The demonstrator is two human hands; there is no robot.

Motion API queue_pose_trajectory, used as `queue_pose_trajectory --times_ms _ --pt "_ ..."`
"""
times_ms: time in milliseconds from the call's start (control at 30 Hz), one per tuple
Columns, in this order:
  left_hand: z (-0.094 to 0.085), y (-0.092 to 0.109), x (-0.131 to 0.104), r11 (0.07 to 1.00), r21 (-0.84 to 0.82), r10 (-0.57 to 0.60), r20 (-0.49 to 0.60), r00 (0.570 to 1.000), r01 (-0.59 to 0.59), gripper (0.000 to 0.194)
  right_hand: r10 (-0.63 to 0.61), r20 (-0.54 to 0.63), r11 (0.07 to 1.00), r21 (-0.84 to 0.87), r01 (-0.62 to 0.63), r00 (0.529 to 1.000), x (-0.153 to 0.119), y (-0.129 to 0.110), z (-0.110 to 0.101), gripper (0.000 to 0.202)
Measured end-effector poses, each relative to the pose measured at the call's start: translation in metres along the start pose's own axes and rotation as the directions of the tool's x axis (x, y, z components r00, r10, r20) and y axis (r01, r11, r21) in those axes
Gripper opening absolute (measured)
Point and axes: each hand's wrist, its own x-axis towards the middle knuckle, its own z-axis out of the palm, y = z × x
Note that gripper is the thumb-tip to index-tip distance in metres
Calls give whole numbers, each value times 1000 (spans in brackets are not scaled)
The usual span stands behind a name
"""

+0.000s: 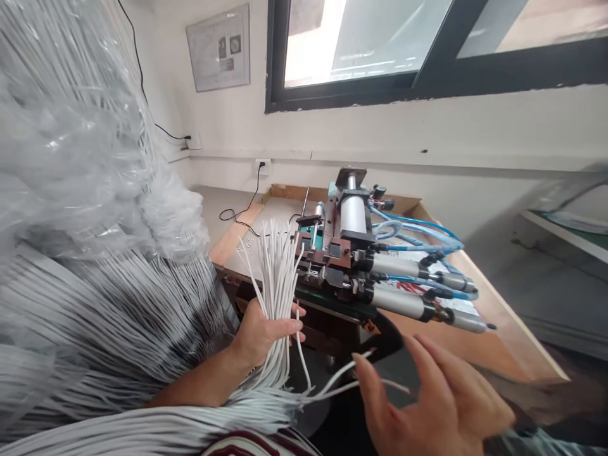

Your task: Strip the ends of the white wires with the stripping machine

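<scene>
My left hand [256, 339] is closed around an upright bundle of thin white cables [277, 272]. Their loose ends fan out above my fist, and one cable slants off by the thumb. At the lower right my right hand [434, 405] is open, thumb and fingers apart. Two loose cable ends [344, 373] stick out towards it; one passes close to the thumb, and I cannot tell whether they touch. Just beyond the bundle stands a pneumatic machine [354, 218] with metal cylinders and blue air hoses [418, 231].
Large piles of grey-white cables [118, 310], partly under clear plastic wrap [95, 177], fill the left side. The machine stands on a wood-edged workbench [513, 354]. A black cord runs to a wall socket [263, 166]. There is a shelf [565, 231] at the right.
</scene>
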Motion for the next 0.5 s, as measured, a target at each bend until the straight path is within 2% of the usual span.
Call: queue_pose_trajectory --times_ms 67,100,133,167,200,233,267,300,367,433,500 --pt "0 2 -1 1000 -2 2 -50 999 -2 23 -136 -180 990 -58 128 974 4 -7 -3 84" --pt "0 3 -1 1000 -5 -1 -62 998 1 23 -181 -265 983 -78 166 947 5 -8 -4 87" --pt "0 4 -1 1000 -8 -2 -63 998 2 21 -201 -283 979 -71 188 938 7 -10 -4 84" --pt "0 4 -1 1000 -7 4 -55 998 -4 19 -195 -227 981 -22 195 954 7 -12 -3 75" --pt "0 5 0 1000 -2 17 -43 999 -17 17 -164 -91 982 76 171 982 6 -14 0 61" --pt "0 5 1 999 3 36 -36 999 -36 16 -126 133 972 215 95 983 4 -16 4 45" --pt "0 5 3 998 3 57 -35 998 -57 16 -112 342 935 355 -18 933 1 -18 9 30" --pt "0 4 5 997 0 76 -39 996 -76 17 -110 487 876 459 -147 866 -3 -20 15 21" --pt "1 4 10 996 0 93 -54 994 -93 19 -74 628 755 543 -368 775 -11 -22 29 21" --pt "2 4 17 996 4 92 -71 993 -92 17 -2 697 668 535 -517 717 -17 -20 42 22" --pt "1 4 25 995 7 101 -98 990 -101 17 52 737 601 516 -610 674 -19 -15 51 22"
